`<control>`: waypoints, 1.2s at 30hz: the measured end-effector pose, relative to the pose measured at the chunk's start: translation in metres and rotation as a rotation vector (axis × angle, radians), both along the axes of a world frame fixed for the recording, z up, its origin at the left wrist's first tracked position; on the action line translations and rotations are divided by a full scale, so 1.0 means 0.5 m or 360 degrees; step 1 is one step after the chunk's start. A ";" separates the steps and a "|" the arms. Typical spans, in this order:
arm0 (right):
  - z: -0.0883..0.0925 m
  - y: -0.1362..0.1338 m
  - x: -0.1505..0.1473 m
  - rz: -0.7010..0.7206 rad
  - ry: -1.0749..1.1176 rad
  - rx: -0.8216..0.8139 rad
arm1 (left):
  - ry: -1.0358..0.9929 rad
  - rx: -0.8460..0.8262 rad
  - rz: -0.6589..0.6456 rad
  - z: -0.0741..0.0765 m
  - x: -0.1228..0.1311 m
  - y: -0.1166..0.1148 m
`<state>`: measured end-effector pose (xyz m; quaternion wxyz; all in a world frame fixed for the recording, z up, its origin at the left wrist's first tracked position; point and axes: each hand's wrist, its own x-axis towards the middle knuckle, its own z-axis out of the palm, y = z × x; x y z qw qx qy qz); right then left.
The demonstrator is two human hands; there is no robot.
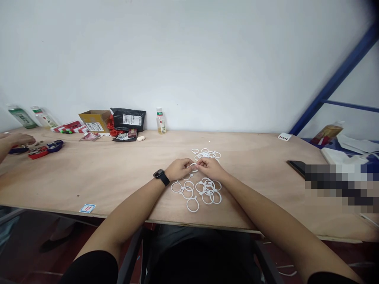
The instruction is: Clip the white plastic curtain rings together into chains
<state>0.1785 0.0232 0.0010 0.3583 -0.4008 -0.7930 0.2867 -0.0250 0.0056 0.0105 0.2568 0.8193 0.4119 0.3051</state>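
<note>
Between my two hands is a white plastic ring (194, 170), pinched from both sides just above the wooden table. My left hand (179, 169), with a black watch on its wrist, grips the ring's left part. On its other side, the fingertips of my right hand (211, 167) are closed on the ring. Loose white rings (192, 205) lie below my left hand, some overlapping. A denser cluster of rings (208, 191) sits below my right hand. Beyond my hands is another pile of white rings (205, 153), partly covered by my fingers.
A drink bottle (161, 121), a black parcel bag (129, 119) and an opened carton (95, 121) stand by the wall. At the far left, another person's hand (22, 139) is near red and blue cases (45, 149). A phone (296, 167) lies at right.
</note>
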 end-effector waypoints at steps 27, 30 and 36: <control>0.008 -0.016 -0.010 0.0181 0.0065 -0.0140 | -0.0632 -0.0227 0.0114 0.004 0.007 0.005; 0.010 -0.020 -0.011 0.0200 0.0046 -0.0096 | -0.0619 -0.0205 0.0092 0.001 0.007 0.009; 0.007 -0.007 0.000 -0.0004 0.0022 0.0113 | -0.0533 -0.0040 0.0149 -0.014 0.003 0.024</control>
